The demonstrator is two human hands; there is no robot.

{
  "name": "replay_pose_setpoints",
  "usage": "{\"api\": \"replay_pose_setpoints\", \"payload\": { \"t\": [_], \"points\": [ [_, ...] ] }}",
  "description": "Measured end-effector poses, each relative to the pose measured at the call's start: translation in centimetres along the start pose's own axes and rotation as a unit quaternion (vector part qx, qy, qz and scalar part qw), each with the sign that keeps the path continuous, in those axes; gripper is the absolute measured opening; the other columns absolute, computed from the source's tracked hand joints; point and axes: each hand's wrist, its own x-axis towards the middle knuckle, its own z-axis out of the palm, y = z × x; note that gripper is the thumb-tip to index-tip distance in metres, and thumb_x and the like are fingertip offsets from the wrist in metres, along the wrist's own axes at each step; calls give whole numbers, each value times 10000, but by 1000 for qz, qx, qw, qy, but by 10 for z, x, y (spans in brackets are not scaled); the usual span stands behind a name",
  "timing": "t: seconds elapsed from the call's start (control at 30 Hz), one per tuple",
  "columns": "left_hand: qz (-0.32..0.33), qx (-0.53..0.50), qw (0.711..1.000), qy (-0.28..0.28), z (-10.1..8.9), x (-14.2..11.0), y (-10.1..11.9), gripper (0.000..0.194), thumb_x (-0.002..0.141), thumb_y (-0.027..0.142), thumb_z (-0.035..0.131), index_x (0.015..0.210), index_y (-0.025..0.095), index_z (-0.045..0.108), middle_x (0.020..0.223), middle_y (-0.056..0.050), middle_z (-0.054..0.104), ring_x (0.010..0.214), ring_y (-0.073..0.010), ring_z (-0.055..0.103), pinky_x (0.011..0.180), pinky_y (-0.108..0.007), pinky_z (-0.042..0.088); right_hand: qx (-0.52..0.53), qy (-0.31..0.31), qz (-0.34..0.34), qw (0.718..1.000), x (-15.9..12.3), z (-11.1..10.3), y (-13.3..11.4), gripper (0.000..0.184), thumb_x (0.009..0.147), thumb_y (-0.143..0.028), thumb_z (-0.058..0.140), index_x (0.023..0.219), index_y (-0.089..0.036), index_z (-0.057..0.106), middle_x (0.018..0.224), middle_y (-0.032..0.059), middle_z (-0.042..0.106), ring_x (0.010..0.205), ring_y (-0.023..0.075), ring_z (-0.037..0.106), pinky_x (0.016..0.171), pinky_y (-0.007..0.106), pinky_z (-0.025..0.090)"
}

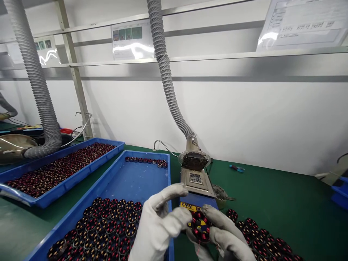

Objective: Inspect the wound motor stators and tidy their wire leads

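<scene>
My right hand, in a white glove, is closed around a wound motor stator. The stator is a small round black part with red coils and a yellow-and-dark centre, and thin red wire hangs below it. Just left of it is my left hand, also gloved, with forefinger and thumb apart. One left fingertip comes close to the stator's left edge; whether it touches, I cannot tell. Behind the hands stands a solder pot with a square metal opening and a blue base. Several similar stators lie on the green bench at right.
A blue tray at left holds rows of stators. Farther left, another blue tray is filled with small parts. A grey extraction hose hangs over the solder pot. Cutters lie on the green bench, and a small dish sits beside the pot.
</scene>
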Motion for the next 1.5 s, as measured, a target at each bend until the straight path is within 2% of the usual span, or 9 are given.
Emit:
{"api": "replay_pose_setpoints", "payload": {
  "t": [0.17,0.33,0.43,0.53,0.77,0.93,1.1,1.4,1.5],
  "points": [
    [-80,81,993,42,17,-5,5,181,468,86,645,605,159,737,557,-33,665,486,-112,526,472,-197,429,-30,-4,16,999,-7,1,1,211,716,-95,587,857,-252,577,984,37,630,969,241,629,794,415,543],
    [-44,70,996,40,10,-3,8,205,529,146,680,723,160,745,600,-33,673,533,-119,552,500,-195,431,-24,8,12,1000,-5,5,-2,200,730,-84,602,840,-250,576,958,32,651,915,223,652,740,377,560],
    [-69,86,994,-9,6,-3,11,289,548,107,660,822,146,744,563,-17,644,515,-119,534,490,-199,425,-27,10,5,1000,-7,2,1,156,751,-116,613,827,-249,588,949,33,667,912,221,656,748,370,561],
    [-80,129,986,-73,12,-4,12,97,575,115,622,613,128,710,609,-36,640,597,-145,549,556,-223,444,-41,-22,25,999,-12,-5,5,122,755,-181,627,839,-263,590,992,48,688,893,239,669,670,350,576],
    [-22,34,999,26,5,0,2,59,623,210,680,620,168,722,658,-36,674,587,-135,539,582,-244,450,-32,19,20,999,-7,2,-1,305,680,-52,658,867,-273,563,1000,34,665,901,239,648,694,369,573],
    [-87,21,996,-30,2,1,10,312,504,78,683,790,185,747,654,-15,691,456,-74,495,429,-171,386,-11,29,29,999,-2,7,-7,300,690,-10,621,864,-247,558,987,46,643,921,233,625,718,378,560],
    [-113,56,992,5,12,-3,11,226,534,66,657,728,142,744,566,-8,663,504,-83,521,496,-169,430,-4,13,33,999,-3,4,-6,303,674,-5,631,854,-242,577,989,30,658,904,219,640,758,381,557],
    [53,0,994,96,-7,3,1,241,604,86,666,787,216,755,655,-8,724,592,-109,646,566,-143,506,96,4,139,986,-7,3,-15,202,767,-93,621,895,-234,554,1077,99,579,907,200,644,570,246,598],
    [91,93,986,108,-16,-8,7,235,678,117,663,823,281,748,696,27,728,627,-106,667,613,-131,523,122,-11,189,974,4,-10,-10,179,768,-199,669,901,-240,556,1022,97,614,883,206,668,558,228,587]
  ]
}}
